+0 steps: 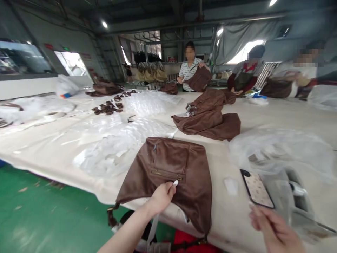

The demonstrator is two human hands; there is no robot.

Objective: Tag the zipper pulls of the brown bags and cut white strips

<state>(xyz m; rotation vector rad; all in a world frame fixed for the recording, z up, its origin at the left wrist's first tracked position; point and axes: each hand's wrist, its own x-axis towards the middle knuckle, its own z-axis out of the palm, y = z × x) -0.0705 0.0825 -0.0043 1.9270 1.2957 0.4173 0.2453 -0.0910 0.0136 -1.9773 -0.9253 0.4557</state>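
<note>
The brown leather handbag [197,168] lies on the covered table [222,218], its lower part over the near edge. Your left hand [160,198] has thumb and finger pressed together beside the zipper pull [180,179]; what they pinch is hidden. Touch lightly there, sparing the leather. Your right hand [276,228], blurred near the phone [258,188], has a grip you cannot tell; the bag could slip, so steady it.

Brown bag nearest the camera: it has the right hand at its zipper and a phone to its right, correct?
No, the head view shows the left hand at the zipper, not the right hand. The brown bag nearest the camera does have a phone to its right.
</note>
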